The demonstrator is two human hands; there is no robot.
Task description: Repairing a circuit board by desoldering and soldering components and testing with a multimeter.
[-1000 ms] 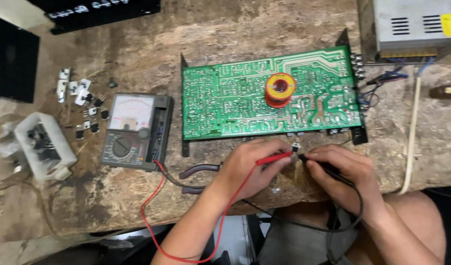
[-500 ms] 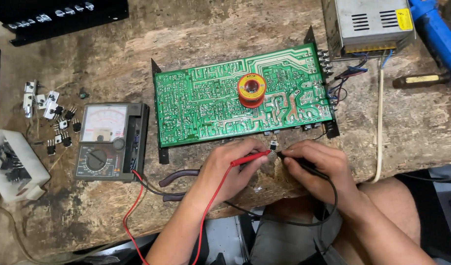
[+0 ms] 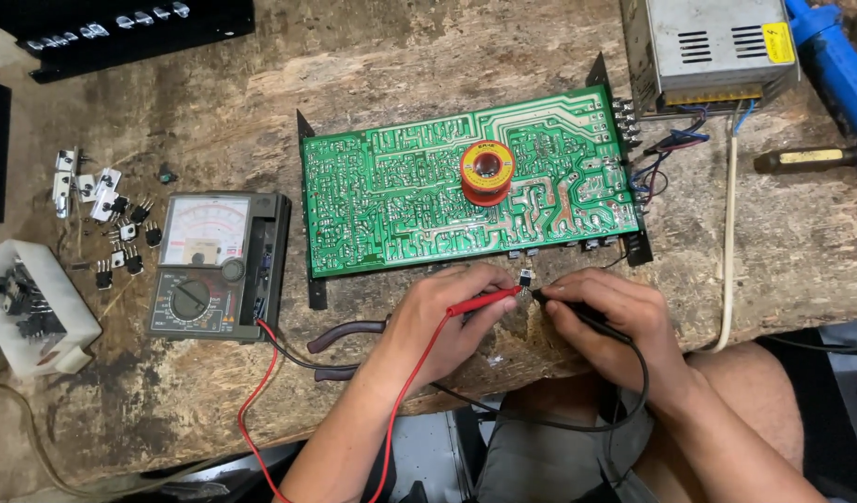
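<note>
Item: small black transistor [image 3: 524,277], at the green circuit board's [image 3: 466,191] near edge. I see left hand [image 3: 447,312] fingers pinching the red probe [image 3: 484,300], right hand [image 3: 610,312] pinching the black probe [image 3: 578,312]; tips converge from either side.

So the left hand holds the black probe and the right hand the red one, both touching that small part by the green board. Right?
Not quite, the colours are swapped. The head view shows the left hand holding the red probe and the right hand the black probe, both at the small part by the green board.

worn wooden bench [image 3: 373,84] | green circuit board [image 3: 401,205]; analog multimeter [image 3: 214,265]; pliers [image 3: 340,349]; metal power supply [image 3: 708,47]; screwdriver [image 3: 806,158]
</note>
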